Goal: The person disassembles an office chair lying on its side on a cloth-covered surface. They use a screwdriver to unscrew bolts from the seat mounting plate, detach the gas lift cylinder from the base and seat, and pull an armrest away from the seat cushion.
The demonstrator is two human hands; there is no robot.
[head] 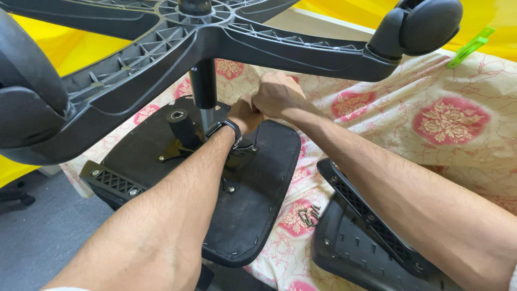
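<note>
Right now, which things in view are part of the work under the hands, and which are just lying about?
In hand:
- left hand and right hand, together at the metal gas-lift column
- upturned black seat pan
- black five-arm plastic wheel base

Lying about:
- black plastic backrest piece
- loose screws on floral sheet
- green clip

No packages, labels, signs or screens are visible.

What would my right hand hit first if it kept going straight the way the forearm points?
Probably the left hand, which the right hand already seems to touch; beyond it stands the black gas-lift column. Depth is hard to judge.
</note>
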